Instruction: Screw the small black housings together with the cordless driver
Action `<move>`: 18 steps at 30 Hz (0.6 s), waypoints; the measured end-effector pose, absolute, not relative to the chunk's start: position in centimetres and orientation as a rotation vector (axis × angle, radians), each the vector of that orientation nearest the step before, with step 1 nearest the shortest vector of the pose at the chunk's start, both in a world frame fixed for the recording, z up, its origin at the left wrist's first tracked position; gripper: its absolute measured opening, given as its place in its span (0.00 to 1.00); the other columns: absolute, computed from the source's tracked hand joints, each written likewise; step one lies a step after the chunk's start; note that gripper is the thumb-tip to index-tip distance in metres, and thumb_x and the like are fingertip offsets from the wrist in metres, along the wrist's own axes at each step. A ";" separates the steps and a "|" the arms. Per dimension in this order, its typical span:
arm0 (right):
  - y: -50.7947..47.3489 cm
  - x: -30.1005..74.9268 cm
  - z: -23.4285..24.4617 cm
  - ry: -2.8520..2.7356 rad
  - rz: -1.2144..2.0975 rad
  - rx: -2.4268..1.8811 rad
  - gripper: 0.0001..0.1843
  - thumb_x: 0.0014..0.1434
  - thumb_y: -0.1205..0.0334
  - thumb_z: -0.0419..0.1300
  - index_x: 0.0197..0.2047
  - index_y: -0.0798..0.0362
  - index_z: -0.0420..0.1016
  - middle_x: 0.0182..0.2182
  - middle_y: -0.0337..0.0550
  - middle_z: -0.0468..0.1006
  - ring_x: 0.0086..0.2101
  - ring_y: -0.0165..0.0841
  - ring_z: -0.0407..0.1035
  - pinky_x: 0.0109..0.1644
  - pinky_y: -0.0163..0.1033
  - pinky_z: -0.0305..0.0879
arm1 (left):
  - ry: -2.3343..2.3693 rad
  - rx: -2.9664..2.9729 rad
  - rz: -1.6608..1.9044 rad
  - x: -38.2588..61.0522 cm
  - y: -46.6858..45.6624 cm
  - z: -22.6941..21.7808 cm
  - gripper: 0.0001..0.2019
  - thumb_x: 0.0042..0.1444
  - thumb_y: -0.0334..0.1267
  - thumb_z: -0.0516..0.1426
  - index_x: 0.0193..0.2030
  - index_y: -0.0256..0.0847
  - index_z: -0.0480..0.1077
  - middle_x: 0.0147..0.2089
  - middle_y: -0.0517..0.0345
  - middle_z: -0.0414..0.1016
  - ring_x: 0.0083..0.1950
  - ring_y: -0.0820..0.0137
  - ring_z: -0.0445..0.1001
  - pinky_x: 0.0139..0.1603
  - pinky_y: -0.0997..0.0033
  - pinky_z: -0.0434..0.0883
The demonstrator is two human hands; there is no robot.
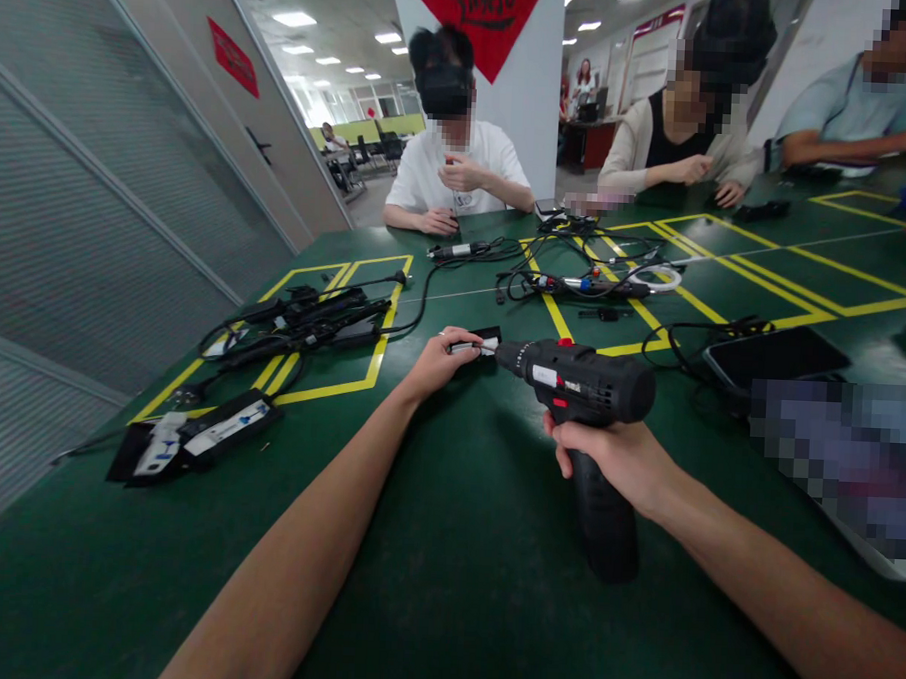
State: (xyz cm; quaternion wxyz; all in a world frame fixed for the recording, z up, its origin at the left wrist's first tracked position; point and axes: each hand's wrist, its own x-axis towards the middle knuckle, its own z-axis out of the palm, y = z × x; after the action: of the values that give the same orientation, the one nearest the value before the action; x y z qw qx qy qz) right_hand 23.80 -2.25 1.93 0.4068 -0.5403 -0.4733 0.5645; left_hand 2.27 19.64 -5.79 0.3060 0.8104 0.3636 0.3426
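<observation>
Well, from where I stand, the left hand (438, 359) pinches a small black piece (488, 333) with a white strip (490, 347), down at the green table (443, 579); next comes the drill (597, 383), black with red touches, its side label (545, 377) too blurred to read, the right hand (619, 455) curled around its grip (602, 516).

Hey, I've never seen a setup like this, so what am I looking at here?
There's no robot: these are a person's own bare hands, seen by a camera worn on their head, looking forward and down. The right hand grips a black cordless drill, aimed toward the left hand. Those left fingers are at a small black-and-white item; I can't tell whether the drill's tip touches it. On the green table, dark cables lie across yellow tape at left, and a dark-screened device lies at right. Another person in white sits across.
</observation>
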 end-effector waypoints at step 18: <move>-2.5 23.8 2.1 -1.220 1.414 -1.369 0.04 0.54 0.63 0.57 0.32 0.54 0.71 0.18 0.36 0.71 0.24 0.31 0.67 0.34 0.38 0.60 | 0.978 2.133 0.898 2.4 19.5 -5.5 0.13 0.53 0.44 0.58 0.44 0.43 0.76 0.48 0.53 0.72 0.53 0.63 0.69 0.60 0.59 0.63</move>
State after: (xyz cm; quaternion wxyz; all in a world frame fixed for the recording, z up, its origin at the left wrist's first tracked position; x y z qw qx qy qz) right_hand 23.77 -2.45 2.13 0.4013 -0.5414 -0.4826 0.5595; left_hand 2.37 19.50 -5.54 0.3094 0.8074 0.3700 0.3398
